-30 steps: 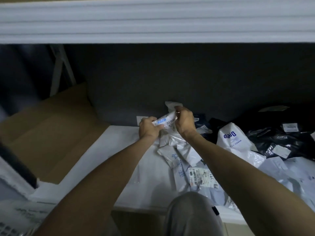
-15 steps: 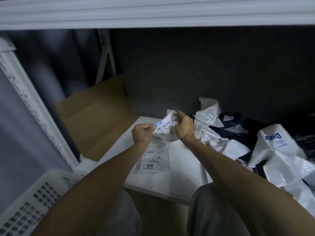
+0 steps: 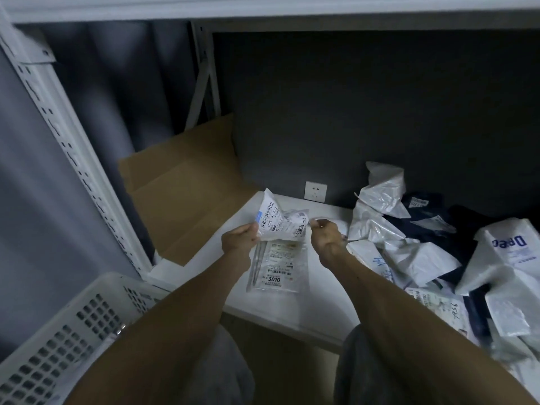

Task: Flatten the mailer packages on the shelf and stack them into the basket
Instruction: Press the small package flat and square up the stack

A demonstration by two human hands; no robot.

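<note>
Fingers (image 3: 253,232) of the left hand (image 3: 238,241) are pinching the left edge of a small crumpled package (image 3: 280,222), and those of the right hand (image 3: 325,235) are curled in at its right corner, seemingly nipping the plastic there, though the dim light makes that contact hard to see. The package is held in the air just above and behind a flat package (image 3: 277,267) marked 3010, which lies on the white shelf (image 3: 292,314).

It looks feather-light, thin and limp, probably slick too, so I'd say the two opposite edges are the place to hold it and pull it taut before pressing it down.

Nearer than the flat package and to its left sits the white slotted basket (image 3: 73,331), with nothing visible between it and the hands. To the right of the flat package a heap of white and dark packages (image 3: 409,252) crowds the shelf. Behind it and to the left a sheet of cardboard (image 3: 181,194) leans, and straight behind, on the dark wall, is a socket (image 3: 315,192).
</note>
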